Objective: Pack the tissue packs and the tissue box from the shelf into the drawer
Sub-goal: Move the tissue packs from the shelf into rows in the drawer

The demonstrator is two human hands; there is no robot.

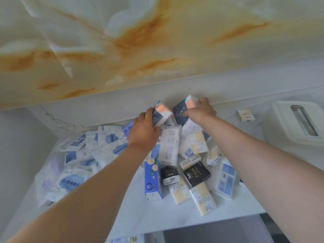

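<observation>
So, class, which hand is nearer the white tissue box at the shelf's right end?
Right. The right hand grips a dark pack to the left of the tissue box; the left hand holds a second pack farther left.

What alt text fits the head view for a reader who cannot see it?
The left hand grips a dark blue tissue pack and the right hand grips a second dark pack, behind a pile of packs on a white shelf. A white tissue box sits at the far right.
</observation>
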